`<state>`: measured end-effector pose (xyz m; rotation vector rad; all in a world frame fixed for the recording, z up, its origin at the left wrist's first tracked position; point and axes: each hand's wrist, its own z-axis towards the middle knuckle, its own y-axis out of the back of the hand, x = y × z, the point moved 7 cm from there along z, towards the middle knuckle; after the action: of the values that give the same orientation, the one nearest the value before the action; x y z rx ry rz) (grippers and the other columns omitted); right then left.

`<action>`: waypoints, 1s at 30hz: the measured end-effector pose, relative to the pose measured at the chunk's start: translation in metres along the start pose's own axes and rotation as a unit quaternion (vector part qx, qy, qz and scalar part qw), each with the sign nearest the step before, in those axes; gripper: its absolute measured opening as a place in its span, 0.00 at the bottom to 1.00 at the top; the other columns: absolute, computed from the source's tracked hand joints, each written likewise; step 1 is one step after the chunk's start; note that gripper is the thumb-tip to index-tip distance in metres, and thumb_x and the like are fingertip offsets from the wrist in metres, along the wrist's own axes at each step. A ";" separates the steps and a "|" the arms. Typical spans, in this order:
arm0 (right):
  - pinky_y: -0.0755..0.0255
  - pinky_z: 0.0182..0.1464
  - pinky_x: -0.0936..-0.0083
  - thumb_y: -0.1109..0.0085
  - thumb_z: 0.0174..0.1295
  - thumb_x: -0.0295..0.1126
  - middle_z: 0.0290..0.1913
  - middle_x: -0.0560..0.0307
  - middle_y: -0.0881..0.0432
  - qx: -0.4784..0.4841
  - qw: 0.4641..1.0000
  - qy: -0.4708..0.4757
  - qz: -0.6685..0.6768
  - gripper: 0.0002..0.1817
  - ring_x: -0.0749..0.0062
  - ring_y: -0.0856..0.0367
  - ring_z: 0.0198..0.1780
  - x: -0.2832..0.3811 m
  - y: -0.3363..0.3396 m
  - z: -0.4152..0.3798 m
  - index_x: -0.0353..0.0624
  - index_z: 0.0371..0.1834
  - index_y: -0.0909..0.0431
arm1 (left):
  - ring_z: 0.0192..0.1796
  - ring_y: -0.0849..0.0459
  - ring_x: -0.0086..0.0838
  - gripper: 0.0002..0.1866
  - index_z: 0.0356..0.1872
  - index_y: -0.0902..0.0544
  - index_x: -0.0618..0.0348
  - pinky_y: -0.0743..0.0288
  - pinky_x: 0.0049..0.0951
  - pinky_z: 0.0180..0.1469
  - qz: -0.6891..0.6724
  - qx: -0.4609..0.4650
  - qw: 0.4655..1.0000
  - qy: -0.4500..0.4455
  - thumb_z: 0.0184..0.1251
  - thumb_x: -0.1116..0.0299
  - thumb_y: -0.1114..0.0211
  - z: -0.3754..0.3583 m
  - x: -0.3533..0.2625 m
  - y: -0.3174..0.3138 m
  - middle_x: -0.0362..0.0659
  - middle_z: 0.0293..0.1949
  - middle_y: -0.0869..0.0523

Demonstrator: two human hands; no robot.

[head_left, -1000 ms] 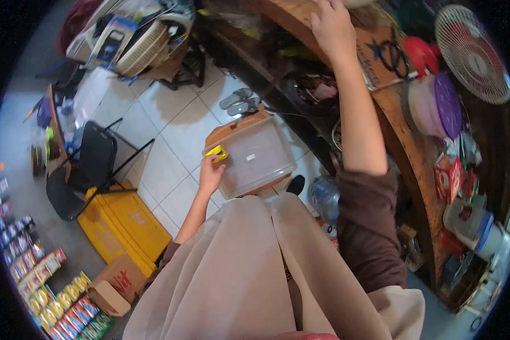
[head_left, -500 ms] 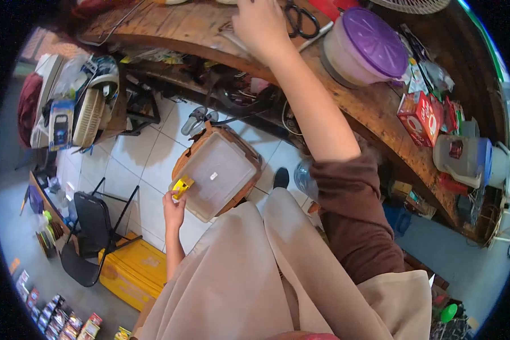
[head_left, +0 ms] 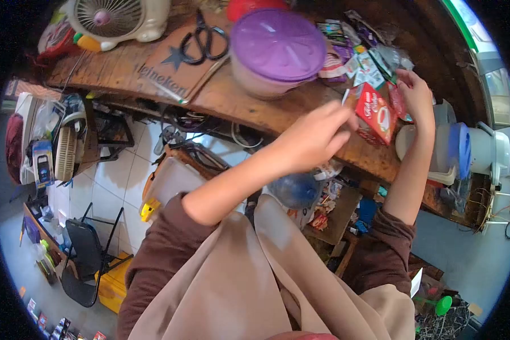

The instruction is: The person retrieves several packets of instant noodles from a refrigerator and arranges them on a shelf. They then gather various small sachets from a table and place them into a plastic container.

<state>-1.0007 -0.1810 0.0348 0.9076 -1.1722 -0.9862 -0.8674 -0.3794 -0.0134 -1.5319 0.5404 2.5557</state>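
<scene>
My left hand (head_left: 323, 133) reaches across to the left side of a red printed carton (head_left: 374, 113) on the wooden bench. Its thumb is apart from its fingers, and the fingertips are at the carton's edge. Behind the carton, my right hand (head_left: 418, 96) has its fingers bent in at the top of a red sachet (head_left: 398, 102); the fingertips are partly hidden. Lower left, a small yellow tool (head_left: 149, 209), perhaps a tape dispenser, rests at the rim of a clear plastic tub (head_left: 178, 180).
On the wooden bench (head_left: 209, 105) are a purple-lidded container (head_left: 277, 45), scissors (head_left: 201, 42), a fan (head_left: 110, 22) and loose sachets (head_left: 365, 68). Blue-lidded tubs (head_left: 459, 147) stand right of the carton. A black folding chair (head_left: 82, 260) is on the floor at left.
My left hand has let go of the yellow tool and crossed to the carton. My right hand has moved from near the scissors to the red sachet. The view has turned rightward.
</scene>
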 end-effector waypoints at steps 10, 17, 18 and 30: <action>0.27 0.39 0.72 0.38 0.36 0.21 0.34 0.52 0.19 0.176 0.984 0.034 0.016 0.19 0.65 0.19 0.35 -0.055 -0.079 0.094 0.48 0.37 0.19 | 0.44 0.25 0.47 0.11 0.36 0.26 0.62 0.28 0.38 0.45 0.365 -0.132 0.914 0.120 0.49 0.77 0.46 0.184 0.099 -0.023 0.53 0.39 0.24; 0.28 0.45 0.67 0.53 0.50 0.28 0.40 0.49 0.20 0.151 0.984 0.031 -0.091 0.14 0.56 0.22 0.44 -0.020 -0.099 0.099 0.45 0.39 0.20 | 0.59 0.34 0.47 0.23 0.53 0.30 0.57 0.47 0.55 0.58 0.577 -0.037 0.733 0.358 0.53 0.67 0.46 0.179 0.148 0.012 0.53 0.60 0.36; 0.29 0.46 0.64 0.56 0.51 0.29 0.41 0.47 0.21 0.159 0.974 -0.056 -0.154 0.15 0.53 0.22 0.44 -0.033 -0.094 0.094 0.43 0.38 0.20 | 0.59 0.34 0.47 0.23 0.53 0.30 0.57 0.47 0.55 0.58 0.580 -0.035 0.731 0.358 0.53 0.67 0.46 0.174 0.155 0.013 0.53 0.60 0.36; 0.28 0.40 0.61 0.46 0.46 0.31 0.30 0.46 0.20 -0.116 0.993 0.023 -0.010 0.07 0.50 0.21 0.35 -0.005 -0.069 0.105 0.46 0.26 0.19 | 0.56 0.30 0.42 0.39 0.52 0.28 0.52 0.55 0.61 0.60 0.571 0.004 0.780 0.257 0.33 0.46 0.31 0.180 0.140 0.000 0.50 0.53 0.27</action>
<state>-1.1145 -0.2039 -0.0150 0.7537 -0.9869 -1.0873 -1.0846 -0.3266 -0.0589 -2.4009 2.1037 2.6413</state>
